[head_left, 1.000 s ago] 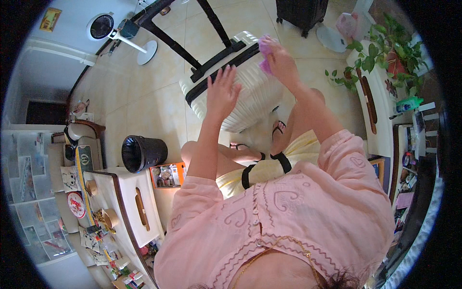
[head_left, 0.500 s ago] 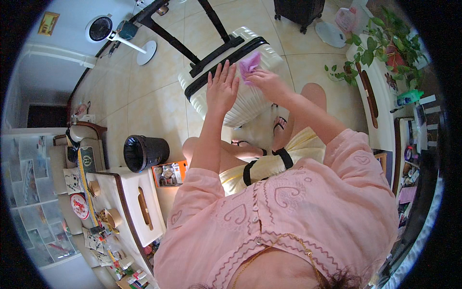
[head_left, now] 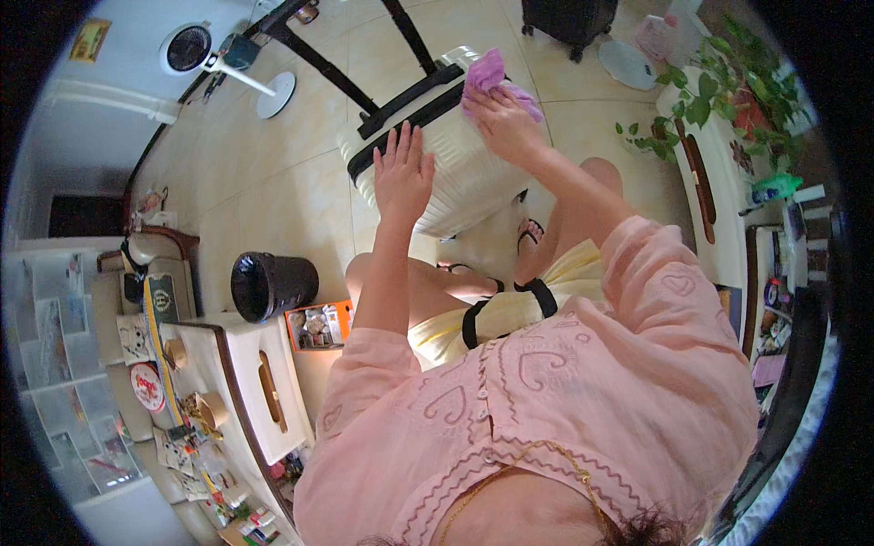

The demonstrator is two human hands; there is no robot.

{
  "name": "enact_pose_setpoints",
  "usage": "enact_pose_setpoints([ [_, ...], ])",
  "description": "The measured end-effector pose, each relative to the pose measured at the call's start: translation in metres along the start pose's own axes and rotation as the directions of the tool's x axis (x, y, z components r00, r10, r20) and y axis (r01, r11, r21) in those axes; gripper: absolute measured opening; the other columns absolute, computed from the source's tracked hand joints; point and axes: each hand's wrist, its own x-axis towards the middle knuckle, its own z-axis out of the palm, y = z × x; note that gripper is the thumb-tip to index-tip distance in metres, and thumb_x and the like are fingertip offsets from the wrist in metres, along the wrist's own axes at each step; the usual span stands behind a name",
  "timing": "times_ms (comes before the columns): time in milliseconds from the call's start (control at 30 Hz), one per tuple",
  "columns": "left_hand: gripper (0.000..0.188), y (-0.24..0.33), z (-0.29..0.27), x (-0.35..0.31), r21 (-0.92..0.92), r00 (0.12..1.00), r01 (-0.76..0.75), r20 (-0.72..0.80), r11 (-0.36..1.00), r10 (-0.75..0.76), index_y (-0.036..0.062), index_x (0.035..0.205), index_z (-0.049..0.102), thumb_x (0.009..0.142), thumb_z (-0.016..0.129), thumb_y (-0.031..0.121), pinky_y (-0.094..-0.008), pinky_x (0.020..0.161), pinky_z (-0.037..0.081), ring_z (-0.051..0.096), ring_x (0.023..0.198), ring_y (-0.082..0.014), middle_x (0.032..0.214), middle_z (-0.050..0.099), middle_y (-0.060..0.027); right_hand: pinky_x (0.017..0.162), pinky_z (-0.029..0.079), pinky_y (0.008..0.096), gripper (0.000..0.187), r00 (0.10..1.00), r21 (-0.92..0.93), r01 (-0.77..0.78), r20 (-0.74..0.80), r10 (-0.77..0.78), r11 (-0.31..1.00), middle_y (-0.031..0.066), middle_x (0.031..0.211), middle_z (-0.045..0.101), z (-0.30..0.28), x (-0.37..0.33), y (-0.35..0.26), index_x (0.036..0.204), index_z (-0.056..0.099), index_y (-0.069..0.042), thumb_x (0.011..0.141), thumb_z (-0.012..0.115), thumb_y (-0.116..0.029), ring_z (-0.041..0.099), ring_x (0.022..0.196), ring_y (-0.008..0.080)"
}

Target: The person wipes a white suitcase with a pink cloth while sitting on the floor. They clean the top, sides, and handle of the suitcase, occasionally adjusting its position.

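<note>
A ribbed cream suitcase [head_left: 460,187] with a black band [head_left: 428,111] and a raised black pull handle [head_left: 326,68] stands in front of my knees. My left hand [head_left: 402,177] rests on its left part, fingers stretched out and a little spread, their tips by the black band. At the suitcase's right end, my right hand [head_left: 503,127] presses a crumpled purple cloth [head_left: 488,69] to the shell. Part of the cloth bunches out beyond my fingers, and some lies under the palm.
A black bin [head_left: 273,284] and an orange box [head_left: 319,325] of small things sit at my left beside a white cabinet [head_left: 259,391]. A white fan [head_left: 275,95] stands far left. Another dark suitcase [head_left: 571,23], a round white scale [head_left: 628,65] and a leafy plant [head_left: 719,91] are far right.
My right hand has slid right and slightly away from me with the purple cloth, to the suitcase's right end. My left hand has shifted a little left and nearer me.
</note>
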Motion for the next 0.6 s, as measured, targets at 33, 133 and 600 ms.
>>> enact_pose_setpoints([
  [33,0.050,0.001,0.000,0.001,-0.001,1.000,0.005,-0.003,1.000,-0.005,0.0157,0.138,0.041,0.094,0.039,0.039,-0.0474,0.110,0.019,0.029,0.135,-0.0240,0.145,0.035,-0.0031,0.101,0.037,0.0407,0.028,0.999,0.033,-0.049,-0.001,0.050,0.998,0.0096,0.122,0.058,0.004,0.001,-0.003,0.113,0.059,-0.007,0.087,0.053,-0.017,0.050,0.116,0.0307],
  [133,0.049,0.001,0.004,0.007,0.026,0.999,0.012,-0.034,1.000,-0.011,0.0149,0.137,0.041,0.094,0.038,0.037,-0.0481,0.109,0.021,0.031,0.134,-0.0251,0.145,0.035,-0.0043,0.103,0.036,0.0399,0.026,0.995,0.122,-0.078,0.073,0.069,0.989,0.0091,0.118,0.059,0.005,0.002,-0.013,0.107,0.060,-0.007,0.084,0.053,-0.015,0.051,0.116,0.0290],
  [600,0.051,0.002,-0.010,-0.010,0.018,0.996,-0.065,0.059,0.998,0.063,0.0115,0.140,0.035,0.094,0.041,0.034,-0.0504,0.108,0.022,0.029,0.134,-0.0308,0.146,0.032,-0.0096,0.068,0.046,0.0396,0.016,0.945,0.615,-0.303,0.094,0.313,0.728,0.0165,0.086,0.062,-0.057,0.010,-0.038,0.100,0.060,-0.006,0.088,0.053,-0.012,0.060,0.078,0.0344],
])
